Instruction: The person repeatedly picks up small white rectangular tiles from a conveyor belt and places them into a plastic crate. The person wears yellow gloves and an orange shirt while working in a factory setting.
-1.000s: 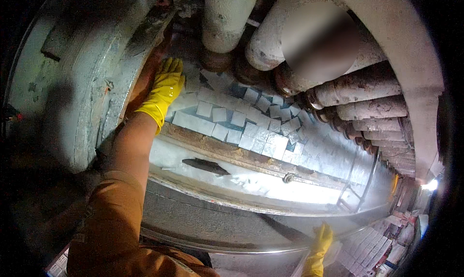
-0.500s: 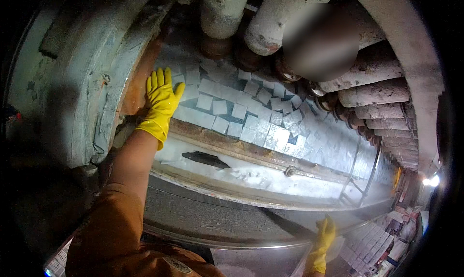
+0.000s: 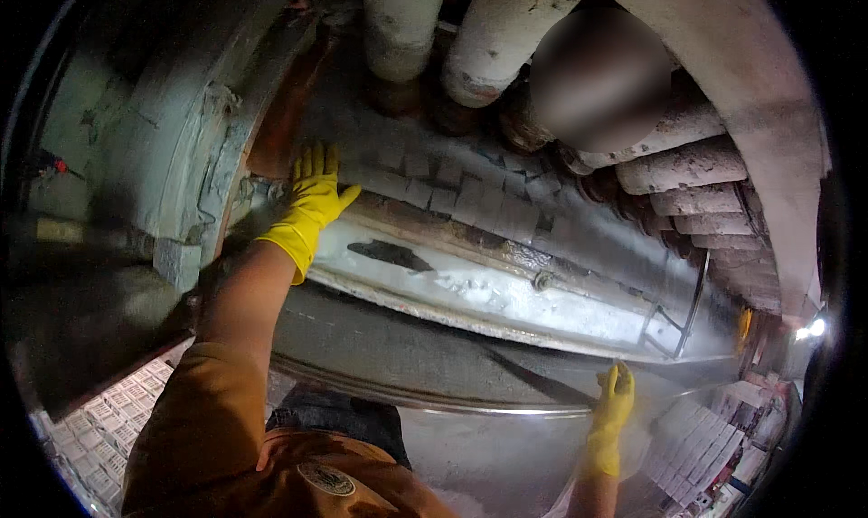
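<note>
A long grey bed [image 3: 380, 125] runs from the left of the view toward the far right. Along its far side stands a row of pale, stained cylinders [image 3: 515, 43]; a round blurred patch covers part of that row. At left is a large, worn grey-green wall [image 3: 154, 147], with a reddish-brown panel [image 3: 283, 111] at its inner edge. On the near side, a dark front panel [image 3: 407, 351] sits below a pale channel [image 3: 452, 315], which contains white material [image 3: 497, 292]. A brown ledge [image 3: 434, 230] separates channel and bed. The wearer's orange-brown shirt [image 3: 208, 428] occupies the lower left; pale stacked blocks [image 3: 692, 450] are at lower right. A metal frame [image 3: 680, 324] stands at the channel's far end. The left hand [image 3: 314, 202], in a yellow glove, is open, fingers spread, at the left end of the ledge and bed; contact with the surface cannot be confirmed. The right hand [image 3: 613, 405], also gloved in yellow, is raised in front of the front panel, fingers curled; whether it grips anything cannot be told. Grey square pieces [image 3: 479, 202] lie in uneven rows on the bed, right of the left hand. A dark patch [image 3: 391, 254] marks the white material. A small round fitting [image 3: 542, 281] is located at the ledge's near side.
</note>
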A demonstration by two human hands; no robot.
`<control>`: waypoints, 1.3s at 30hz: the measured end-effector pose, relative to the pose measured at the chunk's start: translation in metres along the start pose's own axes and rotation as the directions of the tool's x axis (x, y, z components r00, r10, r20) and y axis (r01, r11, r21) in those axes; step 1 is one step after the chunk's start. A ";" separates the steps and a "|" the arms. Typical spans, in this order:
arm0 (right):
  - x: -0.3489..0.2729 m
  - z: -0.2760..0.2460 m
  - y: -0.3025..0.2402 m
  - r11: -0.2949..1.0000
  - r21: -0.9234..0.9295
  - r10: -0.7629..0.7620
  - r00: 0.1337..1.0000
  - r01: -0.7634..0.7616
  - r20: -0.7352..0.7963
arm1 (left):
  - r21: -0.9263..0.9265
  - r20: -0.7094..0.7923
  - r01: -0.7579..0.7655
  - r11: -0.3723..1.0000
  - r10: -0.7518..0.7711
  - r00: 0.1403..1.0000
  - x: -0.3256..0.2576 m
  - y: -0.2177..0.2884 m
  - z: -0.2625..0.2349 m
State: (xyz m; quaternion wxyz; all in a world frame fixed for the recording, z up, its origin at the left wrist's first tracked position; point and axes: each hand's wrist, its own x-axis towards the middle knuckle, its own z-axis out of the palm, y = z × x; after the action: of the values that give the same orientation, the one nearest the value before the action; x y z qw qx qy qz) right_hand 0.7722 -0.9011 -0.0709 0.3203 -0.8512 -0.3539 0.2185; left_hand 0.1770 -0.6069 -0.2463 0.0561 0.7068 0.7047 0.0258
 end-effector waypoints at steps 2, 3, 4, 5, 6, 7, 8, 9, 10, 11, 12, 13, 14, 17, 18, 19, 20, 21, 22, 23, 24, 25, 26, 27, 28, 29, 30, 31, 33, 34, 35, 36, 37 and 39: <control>-0.004 -0.011 0.019 1.000 -0.006 -0.005 1.000 0.005 0.006 | -0.035 0.180 0.018 0.999 -0.011 0.984 -0.032 0.006 -0.016; -0.012 -0.014 0.016 0.999 -0.029 -0.016 1.000 0.016 0.022 | -0.081 0.279 0.022 0.996 0.001 0.960 -0.042 -0.002 -0.020; -0.021 -0.016 0.011 0.998 -0.052 -0.027 0.999 0.029 0.040 | -0.125 0.375 0.034 0.992 0.016 0.927 -0.054 -0.008 -0.024; -0.032 -0.019 0.008 0.996 -0.090 -0.003 0.999 0.006 0.032 | -0.065 0.476 0.010 0.998 0.022 0.879 -0.062 -0.003 -0.038; -0.043 -0.023 0.001 0.993 -0.119 0.023 1.000 -0.021 0.013 | -0.103 0.475 -0.024 0.994 0.071 0.877 -0.082 -0.004 -0.053; -0.047 -0.032 0.015 0.985 -0.171 -0.025 1.000 0.027 0.014 | -0.143 0.464 -0.070 0.987 0.130 0.876 -0.101 0.001 -0.071; -0.047 -0.042 0.035 0.972 -0.222 -0.073 0.997 0.075 0.019 | -0.179 0.451 -0.115 0.977 0.185 0.873 -0.122 0.003 -0.083; -0.052 -0.053 0.050 0.982 -0.171 -0.079 0.997 0.080 0.011 | -0.148 0.435 -0.181 0.972 0.229 0.871 -0.145 0.006 -0.093; -0.057 -0.062 0.063 0.989 -0.119 -0.086 0.996 0.086 0.005 | -0.136 0.414 -0.180 0.974 0.221 0.883 -0.170 0.010 -0.102; -0.074 -0.070 0.056 0.981 -0.181 -0.060 0.998 0.063 0.020 | -0.112 0.397 -0.180 0.977 0.210 0.893 -0.202 0.015 -0.123; -0.089 -0.083 0.049 0.969 -0.243 -0.033 0.999 0.038 0.025 | -0.091 0.378 -0.185 0.979 0.206 0.903 -0.234 0.022 -0.141; -0.090 -0.091 0.064 0.966 -0.240 -0.103 0.995 0.099 -0.005 | -0.107 0.284 -0.213 0.971 0.235 0.930 -0.264 0.023 -0.154; -0.102 -0.101 0.059 0.947 -0.285 -0.150 0.989 0.149 0.016 | -0.124 0.229 -0.208 0.970 0.231 0.945 -0.300 0.024 -0.169; -0.116 -0.134 0.082 0.894 -0.385 -0.247 0.969 0.231 0.006 | -0.223 0.137 -0.109 0.969 0.141 0.980 -0.383 0.042 -0.204; -0.120 -0.144 0.088 0.896 -0.397 -0.205 0.978 0.199 0.028 | -0.273 0.175 0.000 0.962 0.050 0.983 -0.405 0.051 -0.209; -0.122 -0.154 0.094 0.889 -0.425 -0.186 0.982 0.172 0.008 | -0.320 0.217 0.106 0.942 -0.036 0.976 -0.419 0.060 -0.214; -0.120 -0.157 0.101 0.883 -0.444 -0.172 0.985 0.152 -0.003 | -0.252 0.091 0.078 0.965 -0.057 0.994 -0.425 0.063 -0.213; -0.110 -0.157 0.115 0.885 -0.435 -0.184 0.983 0.163 -0.004 | -0.185 -0.036 0.063 0.981 -0.071 0.997 -0.429 0.062 -0.202; -0.101 -0.160 0.126 0.888 -0.427 -0.194 0.981 0.172 -0.009 | -0.119 -0.164 0.053 0.992 -0.072 0.984 -0.429 0.063 -0.193; -0.116 -0.154 0.113 0.903 -0.391 -0.208 0.977 0.179 -0.034 | -0.076 -0.178 0.131 0.988 -0.143 0.974 -0.435 0.057 -0.193; -0.119 -0.157 0.109 0.898 -0.403 -0.200 0.980 0.177 -0.015 | -0.086 -0.210 0.147 0.985 -0.162 0.964 -0.440 0.057 -0.190; -0.120 -0.157 0.106 0.893 -0.414 -0.191 0.982 0.176 0.005 | -0.096 -0.243 0.162 0.982 -0.181 0.953 -0.444 0.056 -0.190; -0.121 -0.162 0.106 0.883 -0.441 -0.179 0.984 0.163 0.007 | -0.124 -0.268 0.162 0.979 -0.190 0.944 -0.444 0.063 -0.188; -0.110 -0.164 0.115 0.826 -0.535 -0.218 0.976 0.174 -0.019 | -0.125 -0.246 0.173 0.977 -0.200 0.948 -0.442 0.069 -0.188; -0.107 -0.170 0.119 0.847 -0.506 -0.197 0.980 0.161 -0.018 | -0.124 -0.225 0.186 0.975 -0.210 0.952 -0.436 0.076 -0.188; -0.113 -0.167 0.109 0.862 -0.490 -0.130 0.991 0.127 0.027 | -0.103 -0.203 0.221 0.970 -0.238 0.950 -0.440 0.076 -0.195; -0.119 -0.168 0.099 0.873 -0.481 -0.064 0.996 0.084 0.058 | -0.116 -0.195 0.239 0.964 -0.258 0.946 -0.441 0.076 -0.198; -0.115 -0.162 0.099 0.866 -0.488 -0.081 0.994 0.108 0.076 | -0.128 -0.187 0.257 0.958 -0.278 0.942 -0.442 0.075 -0.201; -0.102 -0.159 0.110 0.850 -0.505 -0.113 0.989 0.148 0.100 | -0.133 -0.180 0.281 0.950 -0.302 0.936 -0.442 0.075 -0.201; -0.098 -0.155 0.115 0.848 -0.506 -0.118 0.987 0.155 0.105 | -0.123 -0.181 0.291 0.949 -0.310 0.933 -0.441 0.074 -0.200; -0.094 -0.152 0.116 0.849 -0.502 -0.131 0.986 0.167 0.107 | -0.113 -0.192 0.302 0.947 -0.319 0.928 -0.439 0.074 -0.203; -0.091 -0.150 0.116 0.849 -0.498 -0.143 0.984 0.179 0.109 | -0.113 -0.197 0.305 0.946 -0.322 0.926 -0.438 0.074 -0.206; -0.089 -0.148 0.118 0.818 -0.549 -0.135 0.985 0.172 0.108 | -0.113 -0.201 0.307 0.945 -0.325 0.924 -0.437 0.075 -0.209; -0.090 -0.144 0.112 0.837 -0.535 -0.043 0.988 0.118 0.151 | -0.101 -0.239 0.322 0.941 -0.337 0.911 -0.436 0.068 -0.209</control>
State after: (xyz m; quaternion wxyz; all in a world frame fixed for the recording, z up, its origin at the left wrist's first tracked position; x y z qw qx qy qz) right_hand 0.8510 -1.0851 -0.0354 0.0513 -0.8747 -0.4573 0.1522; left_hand 0.2184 -1.0336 -0.0124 -0.0096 0.5667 0.8141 0.1267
